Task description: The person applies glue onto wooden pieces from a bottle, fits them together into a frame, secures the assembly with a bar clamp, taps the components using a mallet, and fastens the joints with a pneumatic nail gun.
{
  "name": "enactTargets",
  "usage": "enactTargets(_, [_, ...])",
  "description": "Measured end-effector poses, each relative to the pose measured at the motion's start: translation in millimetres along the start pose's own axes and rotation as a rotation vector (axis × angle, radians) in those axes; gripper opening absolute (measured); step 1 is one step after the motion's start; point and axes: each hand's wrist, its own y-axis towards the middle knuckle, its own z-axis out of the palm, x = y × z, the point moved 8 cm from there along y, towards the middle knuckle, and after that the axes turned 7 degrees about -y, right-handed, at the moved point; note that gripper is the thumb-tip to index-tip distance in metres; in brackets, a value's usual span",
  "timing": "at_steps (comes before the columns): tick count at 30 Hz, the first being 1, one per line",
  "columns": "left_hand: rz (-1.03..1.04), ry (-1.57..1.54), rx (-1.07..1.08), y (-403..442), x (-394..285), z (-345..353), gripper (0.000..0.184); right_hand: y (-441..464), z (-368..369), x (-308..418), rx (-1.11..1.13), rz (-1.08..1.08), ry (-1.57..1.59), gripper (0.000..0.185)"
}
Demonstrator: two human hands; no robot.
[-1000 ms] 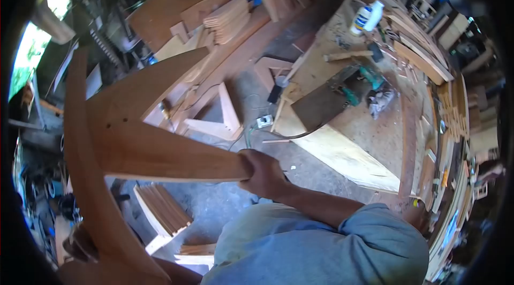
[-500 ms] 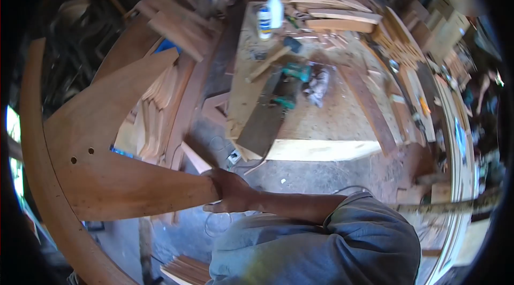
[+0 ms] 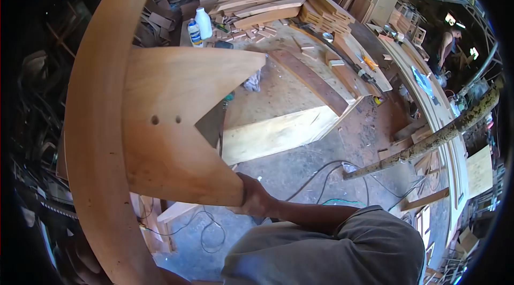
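Down the view lengthwise, forked wood [image 3: 166, 151] points rightward, right hand [image 3: 256, 198] gripping, hold of left hand [image 3: 79, 262] unclear.

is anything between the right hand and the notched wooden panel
Nothing visible is: the right hand grips the notched wooden panel directly at its lower prong. The curved wooden board runs along the panel's opposite edge, away from that hand.
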Motion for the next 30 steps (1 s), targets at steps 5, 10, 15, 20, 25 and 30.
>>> enactTargets(5, [0.042,-0.126,-0.035,-8,10,24,0.038,-33,-18,8,-0.051,0.074,-0.065,0.069])
enactTargets(10, [-0.046,-0.211,0.277,8,19,59,0.033,-45,-17,9,-0.13,-0.082,0.008,0.071])
enactTargets(15, [-0.13,-0.233,0.508,19,25,58,0.031,-35,-33,11,-0.153,-0.15,0.043,0.07])
enactTargets(20, [-0.25,-0.298,0.754,19,46,44,0.03,-22,-61,11,-0.147,-0.076,0.006,0.067])
enactTargets(25, [-0.293,-0.271,0.555,28,78,41,0.038,-2,-79,-5,-0.152,-0.062,0.003,0.065])
enactTargets(30, [-0.165,-0.076,0.111,39,87,30,0.04,38,-89,4,-0.063,-0.08,-0.02,0.064])
